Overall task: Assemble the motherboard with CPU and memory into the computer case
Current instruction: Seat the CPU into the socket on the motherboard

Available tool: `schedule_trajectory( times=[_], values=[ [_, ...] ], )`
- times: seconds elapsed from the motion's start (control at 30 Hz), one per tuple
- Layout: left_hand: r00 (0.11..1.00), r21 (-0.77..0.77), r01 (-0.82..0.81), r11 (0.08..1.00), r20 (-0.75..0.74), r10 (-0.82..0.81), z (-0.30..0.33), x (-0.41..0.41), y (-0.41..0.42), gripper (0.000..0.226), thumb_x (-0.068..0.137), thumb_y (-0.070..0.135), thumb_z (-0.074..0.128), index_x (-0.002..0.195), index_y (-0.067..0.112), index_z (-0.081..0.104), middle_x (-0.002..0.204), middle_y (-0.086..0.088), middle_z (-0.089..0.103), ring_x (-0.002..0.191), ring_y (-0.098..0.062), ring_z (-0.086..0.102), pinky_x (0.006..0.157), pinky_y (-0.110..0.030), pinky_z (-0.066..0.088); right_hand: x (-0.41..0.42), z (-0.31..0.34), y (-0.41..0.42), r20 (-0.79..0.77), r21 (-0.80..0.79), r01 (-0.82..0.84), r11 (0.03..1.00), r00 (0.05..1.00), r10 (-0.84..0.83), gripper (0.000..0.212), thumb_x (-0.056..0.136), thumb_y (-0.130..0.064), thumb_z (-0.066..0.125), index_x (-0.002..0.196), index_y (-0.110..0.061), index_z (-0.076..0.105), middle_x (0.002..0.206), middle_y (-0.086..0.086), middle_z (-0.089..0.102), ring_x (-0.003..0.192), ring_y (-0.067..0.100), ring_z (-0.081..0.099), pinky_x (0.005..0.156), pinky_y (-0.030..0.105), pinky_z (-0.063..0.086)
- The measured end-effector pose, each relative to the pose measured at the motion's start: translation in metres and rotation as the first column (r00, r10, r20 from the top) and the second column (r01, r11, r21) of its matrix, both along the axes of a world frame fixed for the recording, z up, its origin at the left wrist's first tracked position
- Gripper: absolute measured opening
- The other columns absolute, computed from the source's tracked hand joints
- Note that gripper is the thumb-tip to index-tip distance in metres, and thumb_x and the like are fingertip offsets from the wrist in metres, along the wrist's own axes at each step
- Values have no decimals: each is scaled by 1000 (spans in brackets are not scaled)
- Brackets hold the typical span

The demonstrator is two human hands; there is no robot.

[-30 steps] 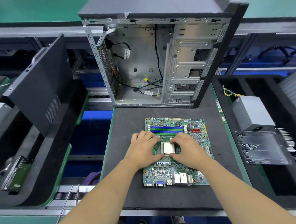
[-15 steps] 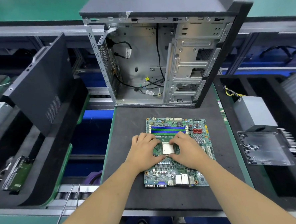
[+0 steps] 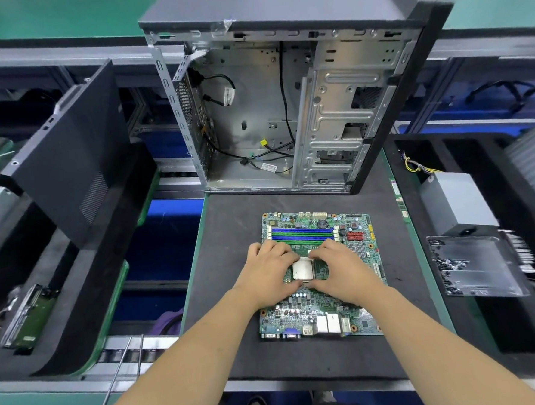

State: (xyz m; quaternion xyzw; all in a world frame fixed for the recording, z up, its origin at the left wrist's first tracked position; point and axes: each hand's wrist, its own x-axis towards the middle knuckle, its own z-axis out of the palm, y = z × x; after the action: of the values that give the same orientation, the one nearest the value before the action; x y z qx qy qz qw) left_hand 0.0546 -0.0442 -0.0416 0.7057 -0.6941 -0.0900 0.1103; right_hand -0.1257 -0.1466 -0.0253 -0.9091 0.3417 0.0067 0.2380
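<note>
A green motherboard (image 3: 316, 312) lies flat on a black mat (image 3: 229, 267), with blue and green memory slots (image 3: 302, 233) at its far end. The silver CPU (image 3: 302, 269) sits at the board's middle, over the socket. My left hand (image 3: 264, 274) pinches the CPU's left side, fingers on its far edge and thumb on its near edge. My right hand (image 3: 342, 269) pinches it from the right in the same way. The open computer case (image 3: 254, 115) stands upright behind the board, with loose cables inside.
The case's black side panel (image 3: 69, 158) leans at the left. A hard drive (image 3: 25, 314) lies at the far left. At the right stand a grey power supply (image 3: 454, 200) and a clear tray of screws (image 3: 473, 265). A thin metal rod (image 3: 119, 368) lies front left.
Both hands have stayed on the CPU at the middle of the board. Only their fingers have shifted slightly.
</note>
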Motion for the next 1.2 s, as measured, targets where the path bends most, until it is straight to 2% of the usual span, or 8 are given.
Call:
schedule_trajectory(
  times=[0.23,0.4,0.6,0.8,0.9,1.03,1.1,1.2],
  values=[
    [1000,19,3,1000,-20,-2,1,-3,-1,50,86,59,56,129,33,56,123,14,50,119,-13,37,101,-35,23,-9,0,-1,-55,18,10,1000,998,-9,63,80,-55,77,132,-25,58,118,-9,55,116,13,49,102,33,43],
    [1000,20,-1,1000,-29,1,1,-3,-1,46,87,58,56,125,33,57,121,15,50,117,-13,38,100,-35,24,-1,0,3,-60,-5,14,1000,998,-14,41,87,-39,72,124,-27,60,109,-10,54,110,16,52,98,40,45],
    [999,31,-15,999,-29,15,-1,-4,-1,48,87,58,55,127,32,55,123,15,49,118,-12,37,99,-33,22,-3,1,0,-105,30,29,999,994,-26,55,81,-46,78,128,-27,57,112,-9,50,112,16,49,99,37,44],
    [999,33,-15,999,-32,16,-1,-4,0,48,87,58,55,127,32,55,125,16,49,120,-12,37,99,-33,22,-2,0,7,-102,27,53,998,994,-50,52,80,-40,74,127,-26,56,107,-11,44,111,17,47,99,38,44],
    [999,33,-16,999,-34,17,-1,-4,-1,47,87,57,56,127,32,56,125,16,49,119,-12,37,99,-33,23,0,4,8,-102,26,48,999,994,-45,43,81,-38,68,121,-25,58,103,-10,48,104,17,48,94,37,45],
    [999,28,-14,1000,-36,15,-1,-4,0,47,86,56,56,126,32,56,123,15,49,118,-12,38,97,-33,22,0,8,13,-82,-46,13,999,996,-17,15,87,-32,56,94,-21,63,86,-7,55,86,16,51,75,33,48],
    [999,25,-15,1000,-39,16,-1,-4,0,46,87,56,56,126,32,56,123,16,49,118,-13,38,97,-33,22,-1,8,15,-38,-88,8,996,999,-12,16,94,-28,51,83,-19,58,77,-7,52,80,17,49,69,34,46],
    [999,33,-19,999,-30,20,-1,-5,-1,48,87,57,56,128,32,56,123,16,49,118,-12,38,97,-32,21,-1,9,10,73,-110,62,992,996,-55,21,102,-24,48,97,-15,65,86,-2,63,87,20,56,75,37,48]
  ],
)
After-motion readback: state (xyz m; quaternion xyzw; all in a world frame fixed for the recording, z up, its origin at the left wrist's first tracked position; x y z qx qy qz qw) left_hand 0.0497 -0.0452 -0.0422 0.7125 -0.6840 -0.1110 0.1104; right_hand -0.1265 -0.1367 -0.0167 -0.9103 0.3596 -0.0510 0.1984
